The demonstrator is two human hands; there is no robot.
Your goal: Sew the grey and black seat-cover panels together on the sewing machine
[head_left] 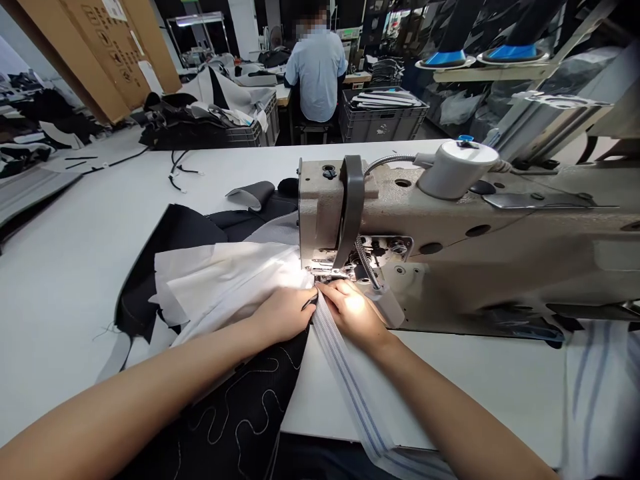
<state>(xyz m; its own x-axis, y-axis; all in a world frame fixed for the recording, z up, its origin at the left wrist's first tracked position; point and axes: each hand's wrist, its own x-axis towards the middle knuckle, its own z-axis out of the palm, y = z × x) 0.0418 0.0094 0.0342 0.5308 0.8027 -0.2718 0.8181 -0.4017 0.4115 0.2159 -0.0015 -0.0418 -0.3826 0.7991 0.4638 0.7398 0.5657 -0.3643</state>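
Observation:
Close to the needle area of a sewing machine [340,200], my left hand [285,313] is closed on the edge of a black fabric piece [250,400], its thumb pointing at the presser foot. White fabric [215,273] lies bunched beside that wrist, over more black fabric. My right hand [353,310] has its fingers pressed together on a white tape with blue stripes [345,380] at the presser foot. The tape runs down between my arms and over the table's front edge. Fingertips and needle are partly hidden under the machine head, in bright lamp light.
The white table [65,307] extends left and behind the machine. A small lamp [387,307] hangs beside my right hand. Black cords [180,170] lie at the back. Beyond stand grey crates [383,120], a cardboard box [110,53] and a seated person [317,73].

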